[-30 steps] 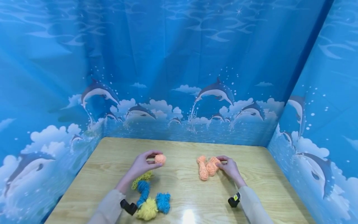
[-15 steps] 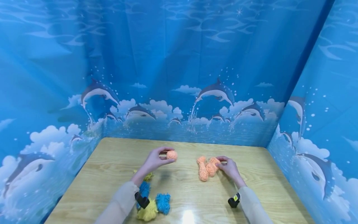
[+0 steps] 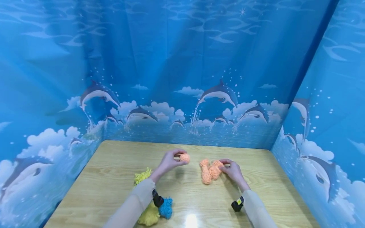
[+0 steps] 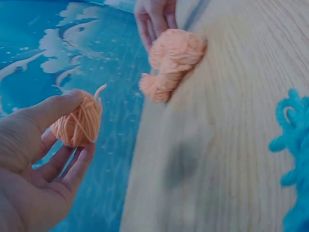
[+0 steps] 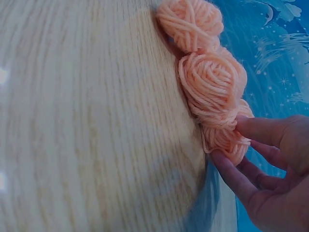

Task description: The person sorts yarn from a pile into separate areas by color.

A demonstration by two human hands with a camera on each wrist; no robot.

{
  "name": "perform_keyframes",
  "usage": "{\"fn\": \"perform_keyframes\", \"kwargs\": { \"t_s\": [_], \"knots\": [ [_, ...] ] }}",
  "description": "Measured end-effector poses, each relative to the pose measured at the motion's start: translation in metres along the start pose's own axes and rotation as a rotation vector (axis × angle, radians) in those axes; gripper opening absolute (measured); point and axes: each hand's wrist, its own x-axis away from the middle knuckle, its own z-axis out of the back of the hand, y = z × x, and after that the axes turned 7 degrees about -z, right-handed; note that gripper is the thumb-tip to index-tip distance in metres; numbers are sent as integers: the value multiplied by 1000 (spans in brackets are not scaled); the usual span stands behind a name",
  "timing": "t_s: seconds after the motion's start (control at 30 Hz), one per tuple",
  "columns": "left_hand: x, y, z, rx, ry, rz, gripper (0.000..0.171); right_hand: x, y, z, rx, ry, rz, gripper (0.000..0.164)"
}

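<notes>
Peach yarn (image 4: 79, 123), dolphin-print blue backdrop (image 3: 182, 63)

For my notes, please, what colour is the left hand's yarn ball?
The ball is peach, clearest in the left wrist view.

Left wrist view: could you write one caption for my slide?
Left hand holding a peach yarn ball; right hand gripping one of two peach skeins; blue yarn at frame right.

Six yarn bundles (image 3: 206, 174), perhaps more
</notes>
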Motion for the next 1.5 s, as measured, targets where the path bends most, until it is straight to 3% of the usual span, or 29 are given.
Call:
{"fn": "perform_keyframes", "kwargs": {
  "t_s": [0.47, 0.6, 0.83, 1.17, 1.5],
  "knots": [
    [-13, -24, -44, -11, -77, 35, 42, -1, 2, 0, -2, 22, 1, 32],
    [-16, -27, -52, -6, -76, 61, 41, -1, 1, 0, 10, 28, 5, 32],
    [-21, -31, -64, -19, -86, 45, 37, -1, 0, 0, -5, 25, -10, 32],
    [-22, -30, -73, -35, -111, 55, 37, -2, 2, -1, 13, 31, 9, 31],
    [-20, -24, -69, -53, -150, 56, 46, -1, 2, 0, 25, 30, 28, 30]
  ]
}}
